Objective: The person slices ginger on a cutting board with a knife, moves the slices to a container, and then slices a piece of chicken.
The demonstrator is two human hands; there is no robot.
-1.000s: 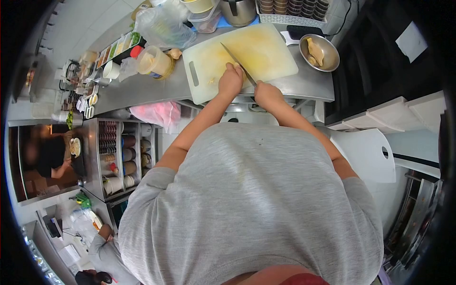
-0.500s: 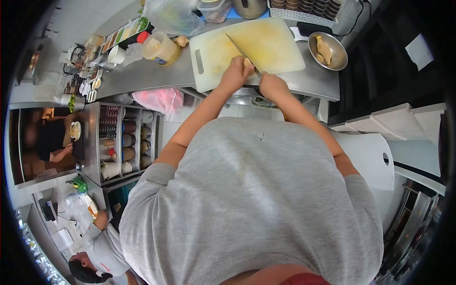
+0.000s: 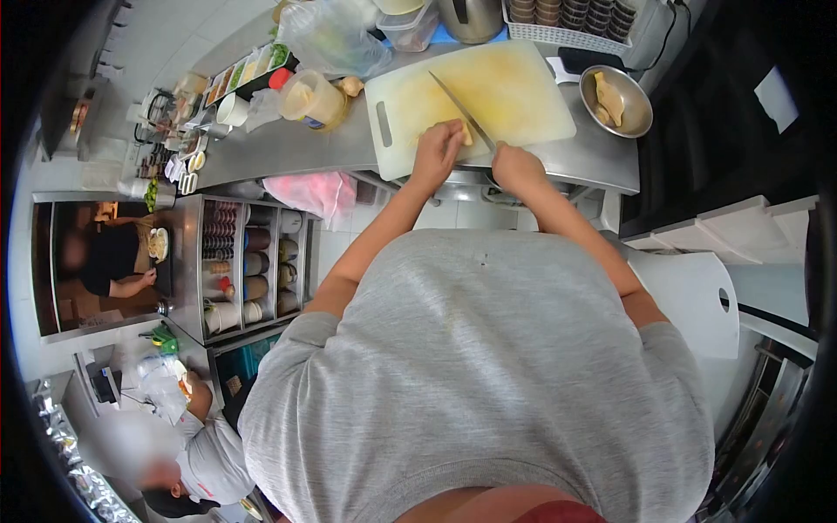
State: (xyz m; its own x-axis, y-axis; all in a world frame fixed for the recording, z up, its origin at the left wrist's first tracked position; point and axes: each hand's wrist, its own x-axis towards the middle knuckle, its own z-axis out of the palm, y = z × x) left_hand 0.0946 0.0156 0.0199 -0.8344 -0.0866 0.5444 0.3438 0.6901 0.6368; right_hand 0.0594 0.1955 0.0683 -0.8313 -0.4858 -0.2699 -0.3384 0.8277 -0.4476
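A white cutting board (image 3: 514,87) with yellow stains lies on the steel counter. My right hand (image 3: 518,169) is closed round the handle of a long knife (image 3: 460,106), whose blade points up and left over the board. At the board's near edge my left hand (image 3: 438,152) has its fingers together against a small pale yellow piece (image 3: 466,135), just left of the blade. Right of the board, a steel bowl (image 3: 641,109) holds pale yellowish pieces.
Left of the board stand an open plastic tub (image 3: 312,100) and a plastic bag (image 3: 336,39). A white basket of small containers (image 3: 571,37) is behind. Two other people are at the left, one in grey (image 3: 214,458), one in black (image 3: 112,257).
The whole view has shifted slightly right and down. My left hand has turned a little more upright beside the pale piece, and the knife blade now lies a bit further from its fingers.
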